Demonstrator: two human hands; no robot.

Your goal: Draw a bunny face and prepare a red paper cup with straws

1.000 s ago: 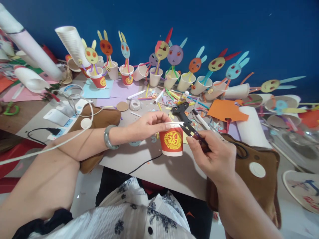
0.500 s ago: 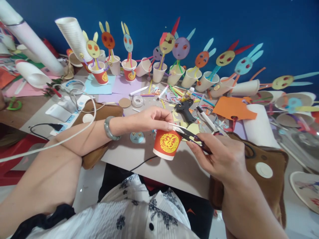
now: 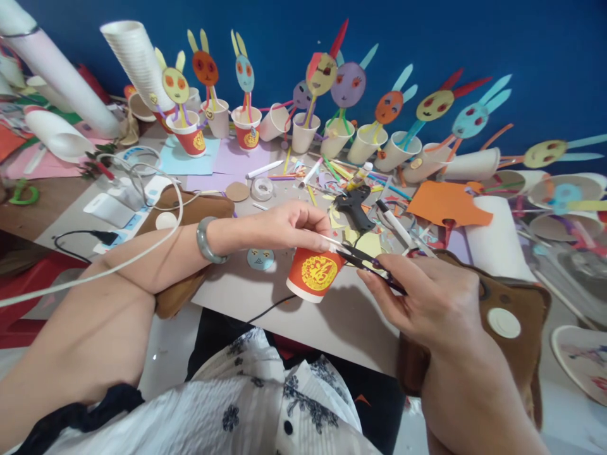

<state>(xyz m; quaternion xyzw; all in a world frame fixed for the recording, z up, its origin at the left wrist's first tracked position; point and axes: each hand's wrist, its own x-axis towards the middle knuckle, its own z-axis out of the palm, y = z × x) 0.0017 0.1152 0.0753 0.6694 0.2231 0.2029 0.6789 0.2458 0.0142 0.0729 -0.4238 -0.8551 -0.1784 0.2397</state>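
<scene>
My left hand (image 3: 289, 226) pinches the rim of a red paper cup (image 3: 313, 275) with a gold emblem and holds it tilted just above the grey tabletop (image 3: 332, 328). A grey bangle (image 3: 205, 240) sits on that wrist. My right hand (image 3: 427, 297) is closed on a pair of dark scissors (image 3: 365, 259), whose blades meet the cup's rim at its right side. A small blue paper face disc (image 3: 260, 258) lies on the table left of the cup.
A row of paper cups with rabbit-faced paper heads (image 3: 332, 120) lines the back by the blue wall. Stacked white cups (image 3: 130, 60), a black glue gun (image 3: 353, 205), markers, tape roll (image 3: 262, 188), orange paper (image 3: 448, 203) and scraps clutter the middle. Brown plush cushions (image 3: 512, 316) sit under both forearms.
The cup has tipped and shifted slightly left and down in my left hand. The scissors have moved in with my right hand, and their blades now reach the rim.
</scene>
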